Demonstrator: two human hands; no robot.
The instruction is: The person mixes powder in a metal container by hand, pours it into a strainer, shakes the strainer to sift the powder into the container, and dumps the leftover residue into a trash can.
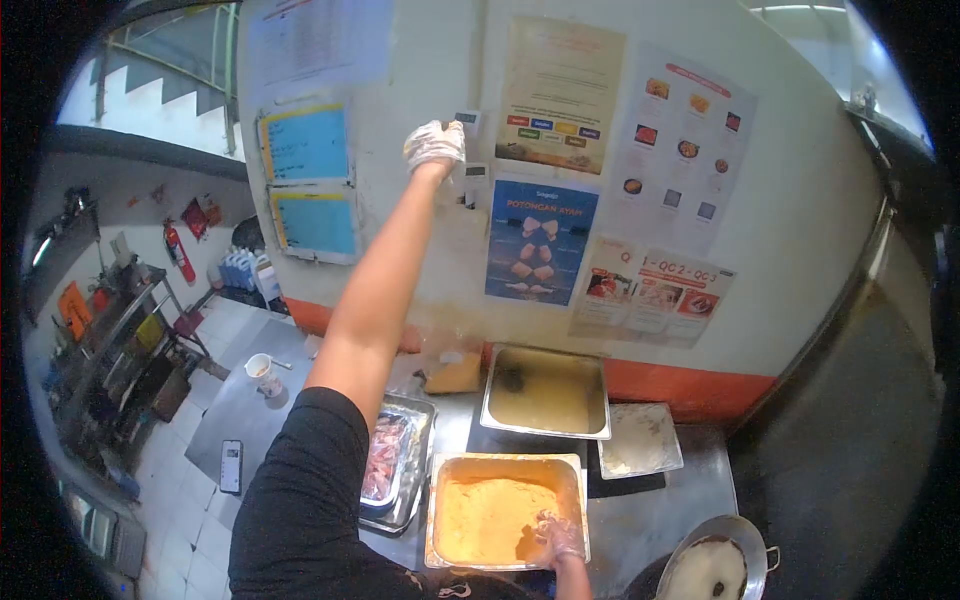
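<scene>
My left hand [435, 146], in a white-dusted glove, is stretched up to the wall with its fingers curled. It is beside a small digital timer [467, 120]; whether its fingers grip anything is hidden. A second timer [475, 172] is mounted just below. Down at the counter, my right hand [560, 540] wears a clear, flour-coated glove. It hovers over or touches the orange flour-like powder [500, 510] in a rectangular metal pan [436, 530]. Its fingers look loosely apart, with nothing seen in them.
Behind the pan stands another metal pan [545, 405] of yellowish liquid with a dark item in it. A floury tray [640, 440] is to its right. Raw meat [385, 460] lies in a tray at left. A wok [705, 570] is at lower right; a cup [264, 375] and phone [231, 466] are left.
</scene>
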